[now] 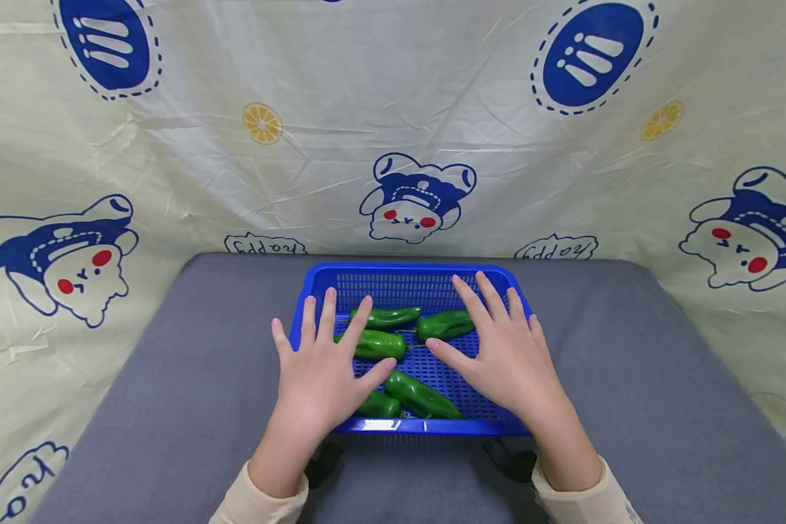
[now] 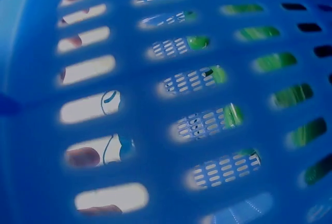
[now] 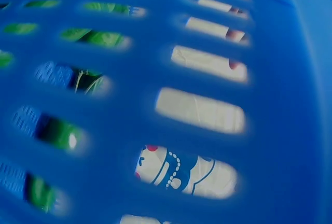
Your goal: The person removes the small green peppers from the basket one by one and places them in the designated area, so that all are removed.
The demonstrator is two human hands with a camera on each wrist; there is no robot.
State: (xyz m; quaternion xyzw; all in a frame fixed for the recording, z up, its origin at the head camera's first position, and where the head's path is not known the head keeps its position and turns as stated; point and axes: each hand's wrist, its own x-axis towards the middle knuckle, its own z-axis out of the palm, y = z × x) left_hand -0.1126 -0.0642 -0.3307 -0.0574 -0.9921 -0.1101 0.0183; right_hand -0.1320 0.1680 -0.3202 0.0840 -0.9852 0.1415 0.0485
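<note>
A blue plastic basket [image 1: 426,426] with slotted sides holds several green peppers [image 1: 422,397]. My left hand [image 1: 317,375] spreads its fingers over the basket's left side, its thumb near the front peppers. Over the right side, my right hand [image 1: 514,360] is spread too, its thumb tip close to the stem of the middle pepper [image 1: 383,345]. Neither hand grips anything. The basket wall [image 2: 148,73] fills the left wrist view, with bits of pepper and fingertip showing through its slots. In the right wrist view the wall [image 3: 280,105] likewise hides most of the inside.
Grey cloth covers the table [image 1: 190,407] under the basket. Behind it hangs a cream sheet [image 1: 327,145] printed with blue cartoon figures and orange slices. A dark wrist camera [image 1: 324,464] shows below the left wrist, another [image 1: 514,462] below the right.
</note>
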